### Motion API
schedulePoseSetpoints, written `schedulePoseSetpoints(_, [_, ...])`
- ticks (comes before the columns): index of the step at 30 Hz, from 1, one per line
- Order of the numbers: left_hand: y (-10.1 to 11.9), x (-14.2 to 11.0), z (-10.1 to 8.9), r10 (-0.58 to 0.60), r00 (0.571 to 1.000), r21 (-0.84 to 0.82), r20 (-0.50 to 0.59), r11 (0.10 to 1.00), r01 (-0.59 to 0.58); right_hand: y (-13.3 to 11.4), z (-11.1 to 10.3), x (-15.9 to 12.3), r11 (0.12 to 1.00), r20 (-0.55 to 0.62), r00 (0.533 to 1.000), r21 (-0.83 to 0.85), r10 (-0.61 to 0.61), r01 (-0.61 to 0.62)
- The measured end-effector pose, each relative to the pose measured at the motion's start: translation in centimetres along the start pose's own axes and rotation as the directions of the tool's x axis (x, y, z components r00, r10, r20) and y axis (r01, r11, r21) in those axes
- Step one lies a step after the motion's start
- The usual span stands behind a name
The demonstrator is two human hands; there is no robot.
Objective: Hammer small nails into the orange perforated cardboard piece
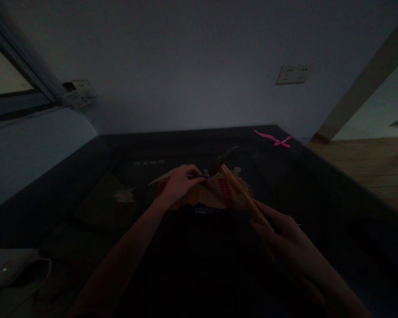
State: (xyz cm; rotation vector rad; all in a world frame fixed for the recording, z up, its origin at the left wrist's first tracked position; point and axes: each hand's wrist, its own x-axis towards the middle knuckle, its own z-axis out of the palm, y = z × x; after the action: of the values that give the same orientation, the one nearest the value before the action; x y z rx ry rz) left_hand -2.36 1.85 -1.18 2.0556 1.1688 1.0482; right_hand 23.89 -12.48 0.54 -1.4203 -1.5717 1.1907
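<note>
My right hand (280, 227) is wrapped round the wooden handle of what looks like a claw hammer (240, 190). Its dark head sits just right of my left fingertips. With thumb and forefinger pinched, my left hand (182, 181) holds a small dark, thin thing (205, 178) too dim to name. Beneath both hands lies a tan, speckled packet or sheet (202, 194) with a red band. Whether the hammer head touches the small thing cannot be told in this low light.
A pink ribbon (278, 142) lies at the back right of the dark table (185, 139). Pale scraps (124, 195) are on the left. A white device with a cable (13, 267) stands at lower left. Wall sockets (293, 74) are behind.
</note>
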Motion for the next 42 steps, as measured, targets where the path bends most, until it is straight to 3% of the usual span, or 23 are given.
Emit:
schedulePoseSetpoints(7, [0.1,0.1,-0.1,-0.010,1.000,0.110,0.011,0.994,0.009,-0.6,0.0,-0.1,1.000,0.011,1.000,0.013,0.020,-0.020])
schedulePoseSetpoints(22, [1.2,0.0,-0.3,0.021,0.999,0.073,0.043,0.997,-0.024,0.0,0.0,-0.2,1.000,-0.020,1.000,-0.023,-0.007,0.007])
schedulePoseSetpoints(25, [2.5,-0.2,-1.1,0.057,0.998,0.182,-0.020,0.982,-0.053,0.1,0.0,-0.1,0.999,-0.036,0.999,-0.039,-0.027,0.026])
schedulePoseSetpoints(29, [6.6,-1.6,-2.5,0.198,0.976,0.345,-0.096,0.926,-0.154,0.2,-0.2,0.1,1.000,-0.053,0.999,-0.021,-0.012,0.011])
schedulePoseSetpoints(31, [9.0,-2.9,-2.6,0.219,0.976,0.306,-0.019,0.930,-0.203,0.1,-0.2,0.1,0.999,-0.045,0.999,0.040,0.000,0.002])
schedulePoseSetpoints(33, [10.8,-4.3,-1.9,0.231,0.951,0.233,0.204,0.932,-0.277,0.0,-0.2,0.0,0.994,-0.045,0.999,0.111,0.017,-0.012])
schedulePoseSetpoints(35, [11.5,-5.6,-0.4,0.255,0.844,0.163,0.472,0.916,-0.367,0.0,-0.2,0.0,0.987,-0.076,0.996,0.157,0.039,-0.027])
schedulePoseSetpoints(37, [11.1,-6.6,1.7,0.247,0.721,0.183,0.647,0.868,-0.461,0.0,-0.1,0.0,0.984,-0.118,0.991,0.174,0.060,-0.039])
schedulePoseSetpoints(39, [9.9,-7.4,4.0,0.175,0.674,0.333,0.718,0.764,-0.553,-0.1,-0.1,0.0,0.983,-0.145,0.987,0.178,0.069,-0.043])
schedulePoseSetpoints(42, [8.1,-8.0,6.6,0.032,0.685,0.491,0.728,0.673,-0.553,-0.3,-0.3,0.0,0.986,-0.178,0.982,0.164,0.069,-0.039])
